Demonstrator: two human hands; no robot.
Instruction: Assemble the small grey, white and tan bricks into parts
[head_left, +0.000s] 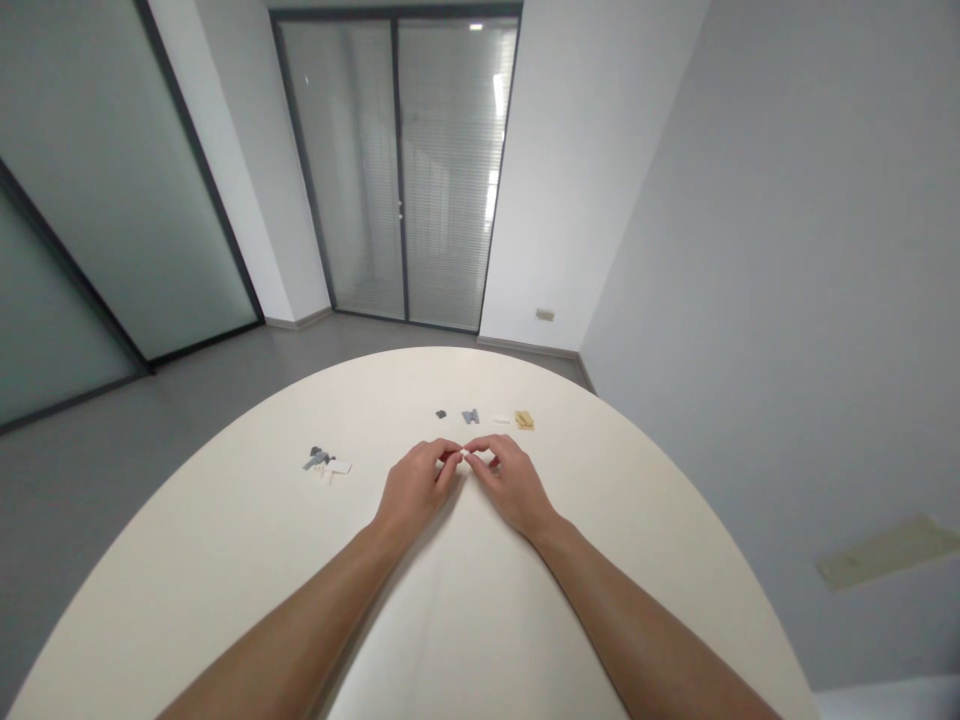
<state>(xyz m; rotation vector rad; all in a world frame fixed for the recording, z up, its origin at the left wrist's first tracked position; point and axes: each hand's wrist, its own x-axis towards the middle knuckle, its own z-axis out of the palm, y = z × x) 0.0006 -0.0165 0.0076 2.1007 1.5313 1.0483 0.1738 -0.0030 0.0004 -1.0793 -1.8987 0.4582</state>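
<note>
My left hand (420, 480) and my right hand (510, 482) meet fingertip to fingertip above the middle of the table. Both are closed in a pinch on a tiny white piece (463, 453), mostly hidden by the fingers and too small to name. Just beyond them lies a row of small flat things: a dark grey piece (441, 414), blue-grey pieces (470, 416), a thin white piece (501, 419) and tan pieces (524, 420). Left of my left hand sits a loose group of grey pieces (318, 458), with a white rectangular piece (340, 466) and small cream bits beside it.
The round cream table (465, 640) has its curved far edge a short way beyond the row of pieces. Behind it stand a framed glass door (401, 180) with blinds and a white wall. Another wall (787, 300) rises close on the right, and frosted panels (112, 180) stand on the left.
</note>
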